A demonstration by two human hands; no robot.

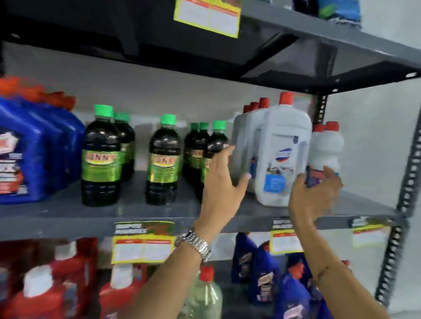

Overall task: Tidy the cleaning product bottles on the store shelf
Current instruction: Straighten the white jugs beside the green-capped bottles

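On the middle grey shelf point(83, 214), a large white jug with a red cap point(286, 138) stands at the front of a row of similar jugs. To its right are two small white bottles with red caps point(329, 145). My right hand point(315, 191) wraps around the lower part of the front small bottle. Wearing a metal watch, my left hand point(221, 183) is open with fingers spread, just left of the white jugs and in front of a dark bottle. Its thumb is close to a jug; contact is unclear.
Dark bottles with green caps point(164, 160) stand in loose rows mid-shelf, and blue jugs point(14, 149) fill the left end. Red bottles point(39, 298) and blue pouches point(264, 281) sit on the shelf below. The rack's slotted post point(411, 168) is at the right.
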